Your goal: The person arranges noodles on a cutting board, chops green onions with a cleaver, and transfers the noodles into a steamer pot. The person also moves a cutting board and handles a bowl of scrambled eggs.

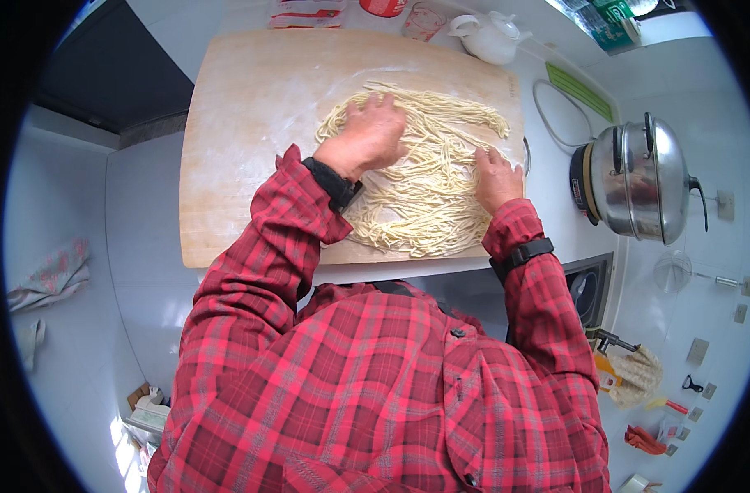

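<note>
Fresh pale noodles (433, 212) lie in loose, overlapping strands across the right half of a floured wooden board (245, 135). My left hand (375, 132) rests palm down on the upper left part of the heap, its fingers apart and their tips among the strands. At the right side of the noodles, near the board's edge, is my right hand (498, 179). Its fingertips touch the strand ends, and its fingers are slightly apart. Neither hand visibly lifts any noodles. The palms' undersides are hidden.
Behind the board stand a white teapot (493, 38), a clear glass cup (424, 23), a red container (382, 6) and a plastic package (307, 13). To the right, a lidded metal steamer pot (643, 179) sits on an electric cooker (583, 185). A white cord (544, 117) curves beside it.
</note>
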A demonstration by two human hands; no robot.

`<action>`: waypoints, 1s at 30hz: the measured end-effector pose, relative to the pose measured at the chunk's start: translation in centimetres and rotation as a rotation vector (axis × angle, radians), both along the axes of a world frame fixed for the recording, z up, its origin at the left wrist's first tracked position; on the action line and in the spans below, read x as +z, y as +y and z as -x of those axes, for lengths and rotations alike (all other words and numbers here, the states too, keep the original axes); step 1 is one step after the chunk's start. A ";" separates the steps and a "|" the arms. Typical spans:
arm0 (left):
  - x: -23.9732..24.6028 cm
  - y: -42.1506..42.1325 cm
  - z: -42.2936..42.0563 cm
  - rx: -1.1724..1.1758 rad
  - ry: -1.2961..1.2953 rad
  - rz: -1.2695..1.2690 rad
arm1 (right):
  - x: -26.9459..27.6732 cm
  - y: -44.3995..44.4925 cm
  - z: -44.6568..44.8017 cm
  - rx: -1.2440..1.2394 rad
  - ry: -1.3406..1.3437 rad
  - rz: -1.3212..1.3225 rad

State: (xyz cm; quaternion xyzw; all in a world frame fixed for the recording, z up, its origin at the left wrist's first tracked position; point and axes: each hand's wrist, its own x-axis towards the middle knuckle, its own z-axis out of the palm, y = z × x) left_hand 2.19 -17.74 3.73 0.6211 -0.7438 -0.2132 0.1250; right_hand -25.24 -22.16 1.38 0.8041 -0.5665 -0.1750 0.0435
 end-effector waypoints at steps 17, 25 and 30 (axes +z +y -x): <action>2.4 6.6 1.1 -0.195 0.252 0.158 | 2.3 10.1 6.6 0.077 -0.544 0.211; 3.8 9.6 9.3 -0.311 0.316 0.084 | 2.1 21.5 19.6 -0.226 -0.547 0.283; 2.1 11.3 16.8 -0.317 0.357 -0.176 | 0.3 32.0 29.4 -0.608 -0.445 0.337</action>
